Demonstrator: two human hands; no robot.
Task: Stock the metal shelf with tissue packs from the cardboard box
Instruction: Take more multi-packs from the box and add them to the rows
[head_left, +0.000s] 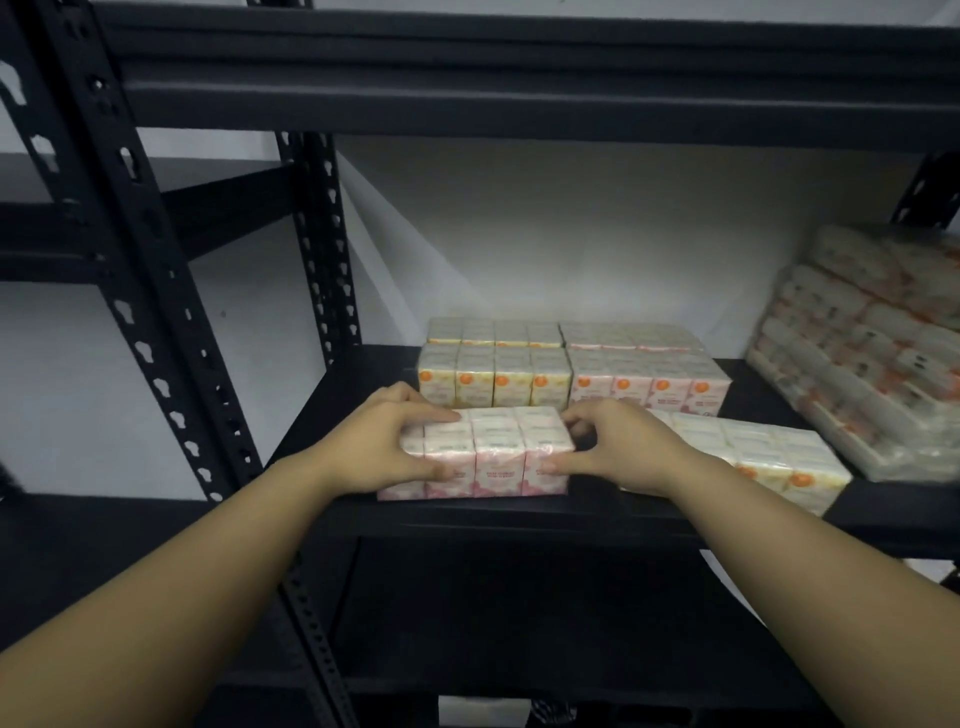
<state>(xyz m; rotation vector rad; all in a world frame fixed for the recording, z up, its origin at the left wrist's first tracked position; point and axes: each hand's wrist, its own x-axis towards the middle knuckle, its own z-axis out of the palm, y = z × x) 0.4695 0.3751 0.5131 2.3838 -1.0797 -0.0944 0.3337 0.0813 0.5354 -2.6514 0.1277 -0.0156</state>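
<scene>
Both hands, left (387, 447) and right (618, 449), grip pink tissue pack (498, 454) on metal shelf (519, 512). Stocked packs (571, 371) at 12 o'clock; yellow pack (753, 457) at 3; wrapped stack (872, 353) beyond.

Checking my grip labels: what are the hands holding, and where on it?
Both hands hold the pink tissue pack: left hand at its left end, right hand at its right end.

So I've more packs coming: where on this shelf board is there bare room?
Bare board lies left of the pink pack held by the left hand and right hand, up to the rear upright. Behind the rear packs there is wall-side room. The right is crowded by the leaning bundle.
</scene>
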